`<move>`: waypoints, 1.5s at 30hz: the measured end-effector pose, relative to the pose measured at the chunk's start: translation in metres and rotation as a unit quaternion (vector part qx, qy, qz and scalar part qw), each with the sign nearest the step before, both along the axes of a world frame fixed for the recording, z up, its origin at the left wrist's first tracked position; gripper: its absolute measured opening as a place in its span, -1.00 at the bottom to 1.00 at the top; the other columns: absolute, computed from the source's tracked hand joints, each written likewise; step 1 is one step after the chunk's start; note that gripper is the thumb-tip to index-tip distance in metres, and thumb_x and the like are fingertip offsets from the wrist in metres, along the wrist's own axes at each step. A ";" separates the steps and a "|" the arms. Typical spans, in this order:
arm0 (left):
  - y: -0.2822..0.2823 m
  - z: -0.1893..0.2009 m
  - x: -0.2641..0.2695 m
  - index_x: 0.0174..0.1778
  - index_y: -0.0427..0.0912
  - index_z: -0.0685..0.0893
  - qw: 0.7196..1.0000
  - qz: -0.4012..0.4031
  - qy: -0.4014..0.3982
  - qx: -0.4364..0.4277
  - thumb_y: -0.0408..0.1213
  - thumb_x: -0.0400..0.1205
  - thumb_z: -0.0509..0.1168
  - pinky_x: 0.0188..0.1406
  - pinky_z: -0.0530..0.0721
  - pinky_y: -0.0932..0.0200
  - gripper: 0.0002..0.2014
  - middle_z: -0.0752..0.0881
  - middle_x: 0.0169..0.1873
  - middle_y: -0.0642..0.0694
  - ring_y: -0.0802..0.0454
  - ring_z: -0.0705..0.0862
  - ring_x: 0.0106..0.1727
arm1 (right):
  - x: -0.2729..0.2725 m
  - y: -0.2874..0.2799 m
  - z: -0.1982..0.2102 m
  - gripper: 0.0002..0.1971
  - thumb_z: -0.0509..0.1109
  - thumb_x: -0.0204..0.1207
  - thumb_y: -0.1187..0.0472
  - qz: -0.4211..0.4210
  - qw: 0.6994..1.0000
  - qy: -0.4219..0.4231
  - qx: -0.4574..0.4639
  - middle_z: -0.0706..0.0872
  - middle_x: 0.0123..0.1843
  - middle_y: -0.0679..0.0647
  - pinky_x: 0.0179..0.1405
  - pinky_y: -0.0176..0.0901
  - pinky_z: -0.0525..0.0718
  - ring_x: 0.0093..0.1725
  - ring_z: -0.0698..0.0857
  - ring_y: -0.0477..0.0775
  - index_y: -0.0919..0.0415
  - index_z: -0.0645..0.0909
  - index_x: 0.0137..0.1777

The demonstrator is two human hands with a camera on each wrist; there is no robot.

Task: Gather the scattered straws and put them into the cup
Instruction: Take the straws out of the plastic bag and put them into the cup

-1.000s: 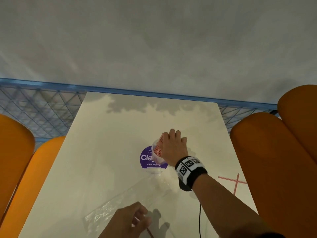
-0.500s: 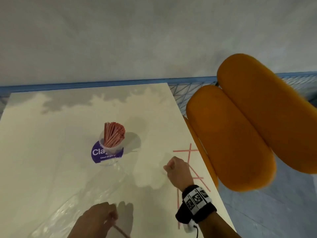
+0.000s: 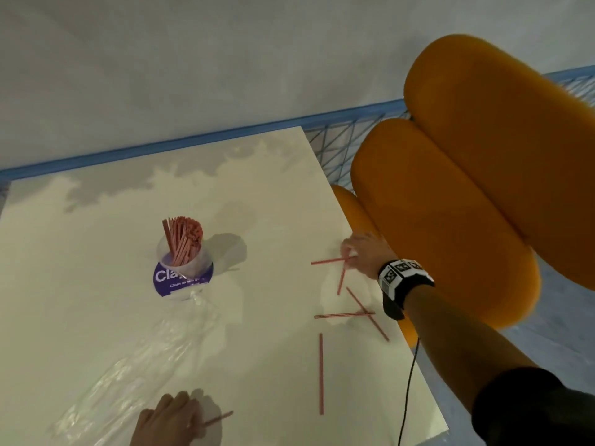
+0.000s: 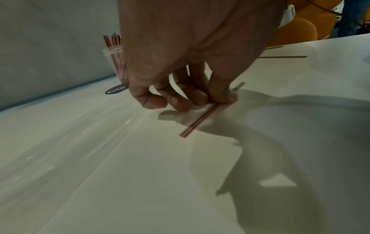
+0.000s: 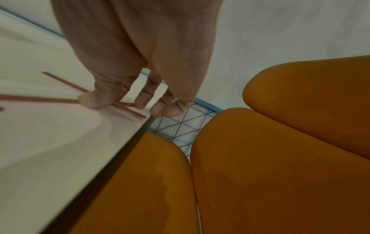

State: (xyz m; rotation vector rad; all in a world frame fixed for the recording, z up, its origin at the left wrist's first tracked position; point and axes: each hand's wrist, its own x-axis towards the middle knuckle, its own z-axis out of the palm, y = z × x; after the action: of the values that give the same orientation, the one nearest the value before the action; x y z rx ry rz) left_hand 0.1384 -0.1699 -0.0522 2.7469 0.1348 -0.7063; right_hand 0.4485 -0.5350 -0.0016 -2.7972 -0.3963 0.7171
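A clear cup (image 3: 185, 257) packed with red straws (image 3: 183, 236) stands on a purple sticker on the white table (image 3: 96, 252); it also shows in the left wrist view (image 4: 114, 55). Several loose straws lie near the right edge (image 3: 344, 315), one further forward (image 3: 321, 373). My right hand (image 3: 347, 257) reaches down to two crossed straws (image 5: 60, 100) at the table edge, thumb (image 5: 94, 101) and fingertips touching them. My left hand (image 4: 190, 101) at the near edge has curled fingers pinching one straw (image 4: 200, 120) against the table (image 3: 219, 419).
A crumpled clear plastic sheet (image 3: 138, 358) stretches from the cup toward the left hand. Orange padded chairs (image 3: 450, 220) stand close to the table's right edge (image 5: 124, 150). A blue mesh rail (image 3: 338, 136) runs behind. A black cable (image 3: 409, 381) hangs from the right wrist.
My right hand left the cup and moved to the straws at the right edge. The head turned right. The left hand stayed at the near edge with its straw.
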 end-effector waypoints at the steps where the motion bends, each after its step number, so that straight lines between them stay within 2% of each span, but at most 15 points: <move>1: -0.001 -0.009 -0.005 -0.45 0.14 0.44 1.000 0.016 0.008 0.007 0.21 0.12 0.12 -0.52 0.12 0.34 -0.73 0.47 -0.44 0.11 0.21 0.40 -0.36 | -0.003 -0.004 -0.001 -0.90 0.45 0.49 0.03 -0.002 1.000 0.005 0.014 0.57 0.08 -0.08 0.29 0.07 0.41 0.32 0.47 0.12 -0.08 0.59 -0.06; 4: -0.028 0.004 0.001 -0.43 0.13 0.38 0.997 0.071 0.001 0.018 0.11 0.42 0.22 -0.58 0.26 0.27 -0.78 0.47 -0.37 0.04 0.16 0.61 -0.40 | -0.023 -0.016 -0.004 -0.93 0.37 0.57 0.02 -0.001 1.000 0.011 0.020 0.56 -0.02 -0.09 0.06 -0.11 0.41 0.15 0.48 0.03 -0.04 0.57 -0.09; 6: -0.051 0.011 0.011 -0.33 0.09 0.39 0.987 0.161 -0.013 -0.003 0.02 0.63 0.22 -0.26 0.51 0.13 -0.76 0.57 -0.23 0.06 0.04 0.66 -0.15 | -0.045 -0.023 -0.008 -0.90 0.30 0.62 0.04 -0.026 0.999 0.018 0.020 0.56 -0.02 -0.07 0.00 -0.18 0.51 0.04 0.54 -0.01 0.02 0.57 -0.06; 9: -0.090 0.024 0.036 -0.29 -0.01 0.50 0.976 0.210 -0.011 -0.064 0.02 0.65 0.22 -0.04 0.62 0.05 -0.75 0.73 -0.23 0.02 -0.09 0.71 -0.09 | -0.084 -0.025 -0.011 -0.90 0.26 0.66 0.09 -0.077 0.997 0.009 0.024 0.55 -0.04 -0.06 -0.17 -0.33 0.56 -0.15 0.57 -0.10 0.05 0.53 -0.06; 11: -0.114 0.027 0.049 -0.40 -0.01 0.54 0.966 0.238 0.001 -0.106 -0.03 0.62 0.26 -0.10 0.63 0.08 -0.72 0.73 -0.33 0.03 -0.09 0.70 -0.17 | -0.112 -0.017 -0.015 -0.94 0.25 0.67 0.15 -0.087 0.996 -0.008 0.019 0.55 -0.03 -0.06 -0.29 -0.42 0.45 -0.19 0.54 -0.15 0.08 0.53 -0.01; 14: -0.150 0.023 0.065 -0.49 -0.06 0.62 0.956 0.253 0.018 -0.148 -0.09 0.58 0.30 -0.13 0.68 0.13 -0.69 0.76 -0.39 0.04 -0.01 0.71 -0.23 | -0.154 0.008 -0.029 -0.91 0.25 0.66 0.23 -0.129 0.990 0.016 0.050 0.55 -0.02 -0.02 -0.17 -0.39 0.53 -0.13 0.56 -0.09 0.16 0.53 0.10; 17: -0.173 0.024 0.074 -0.60 -0.18 0.64 0.925 0.286 0.037 -0.247 -0.21 0.54 0.30 -0.29 0.78 0.10 -0.64 0.77 -0.55 -0.07 -0.01 0.77 -0.43 | -0.183 0.030 -0.035 -0.90 0.16 0.62 0.35 -0.116 0.990 0.016 0.074 0.50 -0.07 0.03 -0.40 -0.40 0.36 -0.17 0.47 -0.02 0.17 0.46 0.02; 21: -0.169 0.032 0.078 -0.56 -0.08 0.46 0.827 0.397 0.096 -0.387 -0.38 0.57 0.27 -0.53 0.55 0.19 -0.65 0.58 -0.58 -0.13 -0.03 0.57 -0.59 | -0.194 0.033 -0.021 -0.91 0.20 0.64 0.14 -0.147 0.985 -0.020 0.090 0.54 0.07 0.07 -0.05 -0.22 0.50 0.02 0.48 0.03 0.14 0.45 -0.03; 24: -0.166 0.034 0.076 -0.47 -0.32 0.63 0.781 0.429 0.148 -0.429 -0.51 0.54 0.22 -0.48 0.56 0.19 -0.75 0.69 -0.49 -0.23 -0.06 0.60 -0.51 | -0.210 0.047 -0.014 -0.71 0.34 0.52 -0.05 -0.165 0.980 -0.018 0.109 0.57 0.02 0.11 -0.13 -0.18 0.55 -0.06 0.56 0.09 0.18 0.55 0.03; 27: -0.169 0.036 0.080 -0.33 -0.34 0.86 0.760 0.448 0.170 -0.440 -0.49 0.47 0.38 -0.25 0.74 0.08 -0.86 0.84 -0.31 -0.35 -0.12 0.74 -0.36 | -0.227 0.064 -0.022 -0.85 0.38 0.51 0.16 -0.125 0.982 -0.050 0.134 0.64 -0.13 0.15 -0.26 -0.24 0.53 -0.18 0.58 0.13 0.25 0.57 -0.11; 31: -0.168 0.043 0.081 -0.23 -0.55 0.80 0.735 0.469 0.188 -0.453 -0.56 0.41 0.43 -0.17 0.57 0.02 -0.90 0.72 -0.33 -0.44 -0.17 0.61 -0.28 | -0.228 0.078 -0.018 -0.97 0.26 0.56 0.27 -0.198 0.974 0.040 0.103 0.53 -0.02 0.06 -0.04 -0.18 0.49 0.04 0.55 0.13 0.16 0.47 -0.04; 33: -0.168 0.044 0.081 -0.28 -0.64 0.75 0.725 0.482 0.193 -0.452 -0.61 0.38 0.41 -0.24 0.53 0.04 -0.90 0.66 -0.41 -0.38 -0.14 0.58 -0.34 | -0.228 0.087 -0.014 -0.94 0.24 0.53 0.31 -0.225 0.967 0.065 0.097 0.50 -0.06 0.04 -0.04 -0.16 0.50 0.08 0.60 0.15 0.13 0.44 -0.10; 37: -0.164 0.048 0.081 -0.58 -0.38 0.65 0.710 0.507 0.195 -0.449 -0.67 0.38 0.34 -0.51 0.54 0.18 -0.77 0.55 -0.75 -0.17 -0.02 0.51 -0.65 | -0.229 0.099 -0.015 -0.91 0.26 0.47 0.29 -0.255 0.958 0.090 0.094 0.69 0.04 0.15 -0.06 -0.14 0.54 0.09 0.65 0.19 0.22 0.56 -0.06; 42: -0.158 0.046 0.081 -0.58 -0.34 0.63 0.679 0.529 0.203 -0.467 -0.64 0.47 0.32 -0.60 0.53 0.24 -0.70 0.59 -0.74 -0.15 0.03 0.54 -0.71 | -0.225 0.104 -0.019 -0.78 0.31 0.43 0.25 -0.273 0.954 0.093 0.086 0.70 0.08 0.21 -0.17 -0.20 0.47 0.09 0.68 0.22 0.33 0.60 0.04; 45: -0.158 0.046 0.081 -0.44 -0.38 0.70 0.665 0.535 0.204 -0.479 -0.62 0.49 0.31 -0.54 0.59 0.20 -0.80 0.65 -0.63 -0.20 -0.03 0.58 -0.62 | -0.223 0.107 -0.017 -0.76 0.30 0.39 0.25 -0.283 0.949 0.106 0.090 0.72 0.00 0.20 -0.24 -0.18 0.49 -0.12 0.63 0.17 0.34 0.62 0.01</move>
State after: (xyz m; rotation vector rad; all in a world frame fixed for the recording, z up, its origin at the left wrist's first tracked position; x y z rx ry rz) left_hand 0.2194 -0.3283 -0.0058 1.0968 1.0242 -0.6750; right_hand 0.2259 -0.4275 -0.0189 -2.4351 0.3545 0.7751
